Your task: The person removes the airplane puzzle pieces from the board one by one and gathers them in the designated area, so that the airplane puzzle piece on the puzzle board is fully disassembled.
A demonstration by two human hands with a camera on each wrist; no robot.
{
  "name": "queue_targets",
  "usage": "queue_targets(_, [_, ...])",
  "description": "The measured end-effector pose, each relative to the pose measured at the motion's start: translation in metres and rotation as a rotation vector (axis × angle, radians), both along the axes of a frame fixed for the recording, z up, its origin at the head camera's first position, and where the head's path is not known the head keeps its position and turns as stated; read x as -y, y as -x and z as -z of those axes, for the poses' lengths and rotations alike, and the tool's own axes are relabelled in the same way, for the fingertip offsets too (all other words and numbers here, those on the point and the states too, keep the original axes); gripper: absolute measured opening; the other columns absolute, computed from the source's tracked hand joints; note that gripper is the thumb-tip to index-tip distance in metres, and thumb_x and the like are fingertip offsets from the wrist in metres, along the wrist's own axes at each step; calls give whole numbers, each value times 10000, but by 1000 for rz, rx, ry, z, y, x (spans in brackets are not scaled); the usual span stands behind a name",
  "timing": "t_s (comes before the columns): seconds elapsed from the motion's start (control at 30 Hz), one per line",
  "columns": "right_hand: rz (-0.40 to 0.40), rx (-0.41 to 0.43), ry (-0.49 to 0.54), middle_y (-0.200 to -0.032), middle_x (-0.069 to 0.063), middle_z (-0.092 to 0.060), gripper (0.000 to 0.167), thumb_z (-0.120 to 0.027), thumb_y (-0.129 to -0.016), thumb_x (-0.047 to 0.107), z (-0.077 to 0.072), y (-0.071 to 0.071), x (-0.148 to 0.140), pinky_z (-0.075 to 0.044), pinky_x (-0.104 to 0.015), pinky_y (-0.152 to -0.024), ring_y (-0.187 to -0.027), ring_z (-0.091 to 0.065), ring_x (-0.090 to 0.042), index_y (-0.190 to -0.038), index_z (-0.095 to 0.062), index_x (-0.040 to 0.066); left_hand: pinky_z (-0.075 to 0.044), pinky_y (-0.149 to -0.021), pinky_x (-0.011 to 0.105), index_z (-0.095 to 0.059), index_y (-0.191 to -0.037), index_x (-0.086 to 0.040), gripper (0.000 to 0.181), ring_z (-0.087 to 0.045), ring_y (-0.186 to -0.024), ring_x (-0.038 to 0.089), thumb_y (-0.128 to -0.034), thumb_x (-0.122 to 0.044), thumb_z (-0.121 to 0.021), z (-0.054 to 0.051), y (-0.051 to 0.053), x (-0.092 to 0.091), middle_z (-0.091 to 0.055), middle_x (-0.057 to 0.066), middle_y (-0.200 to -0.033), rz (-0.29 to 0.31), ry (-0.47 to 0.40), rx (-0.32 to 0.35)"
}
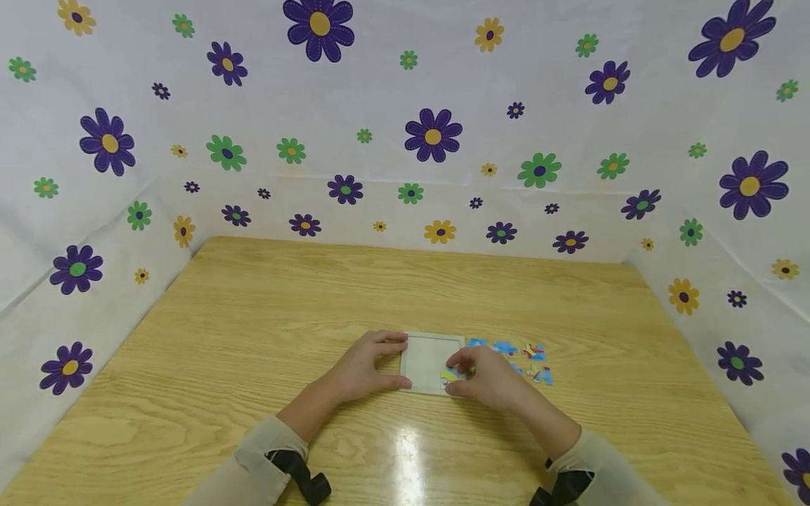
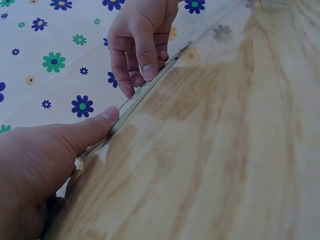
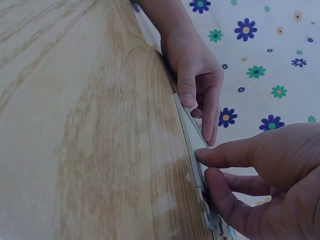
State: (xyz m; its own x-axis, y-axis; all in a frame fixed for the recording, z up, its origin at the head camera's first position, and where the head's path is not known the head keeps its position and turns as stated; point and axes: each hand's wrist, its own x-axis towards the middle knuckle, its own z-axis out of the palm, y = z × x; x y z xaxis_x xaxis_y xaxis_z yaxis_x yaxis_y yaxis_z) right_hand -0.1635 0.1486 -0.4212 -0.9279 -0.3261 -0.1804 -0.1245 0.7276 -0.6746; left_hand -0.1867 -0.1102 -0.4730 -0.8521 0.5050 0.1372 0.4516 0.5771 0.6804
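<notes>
A shallow white puzzle tray [image 1: 421, 362] with a raised rim lies flat on the table. My left hand [image 1: 362, 368] grips its left side, thumb at the near corner and fingers at the far corner. Inside the tray's near right corner is a yellow-and-blue jigsaw piece [image 1: 448, 377], which the curled fingers and thumb of my right hand [image 1: 493, 379] pinch. Part of that piece is hidden by the fingers. In the right wrist view, thumb and index fingertips of the right hand [image 3: 265, 175] come down at the tray's rim [image 3: 187, 135].
Several loose jigsaw pieces [image 1: 534, 351] in blue, red and yellow lie just right of the tray, some partly covered by the right hand. The wooden table [image 1: 304, 288] is bounded at the back and sides by a white flowered cloth [image 1: 380, 91].
</notes>
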Motion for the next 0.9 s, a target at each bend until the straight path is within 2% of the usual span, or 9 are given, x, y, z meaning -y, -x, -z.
queue_targets(0.1, [-9,14,51,-977,-62,-637,300,-819,-824,146,1,2,-3,-504,-275,-626,-736,-577,-151,-1064,-668,48,-387,-1143,459,-609,-1364,-38,705,-450,-1378,256,-797,-388,-838,0,1,0,-549,-14,-1449,4,0,-1])
queue_targets(0.27, [-11,44,176,-883,-80,-621,178,-708,-913,105,2,4,-13,-532,-258,-557,-637,-629,-154,-1023,-602,14,-382,-1146,465,-604,-1371,-43,717,-441,-1384,257,-796,-402,-835,0,2,0,-544,-21,-1454,2,-2,3])
queue_targets(0.37, [-1,75,221,-863,-83,-625,179,-667,-936,98,1,2,-21,-527,-262,-584,-668,-657,-168,-1077,-603,6,-373,-1152,469,-604,-1373,-53,720,-432,-1392,255,-795,-417,-832,1,2,1,-538,-31,-1460,-4,1,13])
queue_targets(0.53, [-26,114,280,-925,-120,-646,285,-656,-952,106,0,-3,-34,-560,-278,-660,-760,-695,-203,-1213,-633,-8,-366,-1155,477,-606,-1373,-56,718,-428,-1395,260,-794,-413,-835,1,0,2,-540,-36,-1458,-13,-6,28])
queue_targets(0.77, [29,200,401,-1008,-148,-610,329,-657,-960,91,-5,-10,-56,-611,-311,-770,-886,-698,-222,-1240,-609,-76,-362,-1157,482,-594,-1381,-46,727,-422,-1401,270,-799,-415,-829,0,-1,1,-534,-29,-1465,-1,-9,31])
queue_targets(0.9, [46,205,415,-1029,-162,-617,342,-670,-951,89,-7,-13,-68,-608,-318,-802,-909,-693,-217,-1224,-596,-102,-371,-1152,470,-596,-1379,-47,722,-428,-1389,261,-799,-407,-832,1,-1,1,-536,-28,-1462,-5,2,17])
